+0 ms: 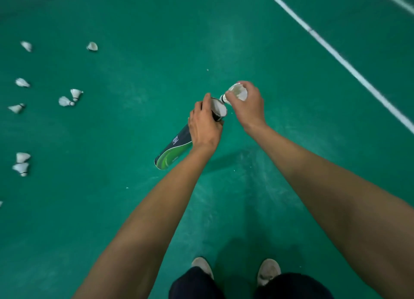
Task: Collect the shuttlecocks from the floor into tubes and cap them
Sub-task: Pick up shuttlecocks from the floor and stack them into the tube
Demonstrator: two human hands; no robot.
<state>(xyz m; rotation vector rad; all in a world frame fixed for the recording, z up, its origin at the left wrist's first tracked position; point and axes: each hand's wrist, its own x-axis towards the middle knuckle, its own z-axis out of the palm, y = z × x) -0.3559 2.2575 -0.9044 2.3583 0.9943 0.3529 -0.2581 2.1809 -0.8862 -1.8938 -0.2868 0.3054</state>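
My left hand (205, 125) grips a dark tube with green and white markings (173, 151) near its open upper end (219, 109), held tilted above the floor. My right hand (247, 103) holds a white feather shuttlecock (236, 92) by its skirt, cork tip pointing down-left at the tube's mouth, just beside the rim. White feathers show inside the tube's opening. Several more white shuttlecocks lie scattered on the green floor at the left, such as a pair (69, 98) and another pair (22, 164). No cap is in view.
A green court floor (134, 74) with a white line (336, 54) running diagonally at the upper right. My two shoes (267, 270) and dark trouser legs are at the bottom edge, below the hands.
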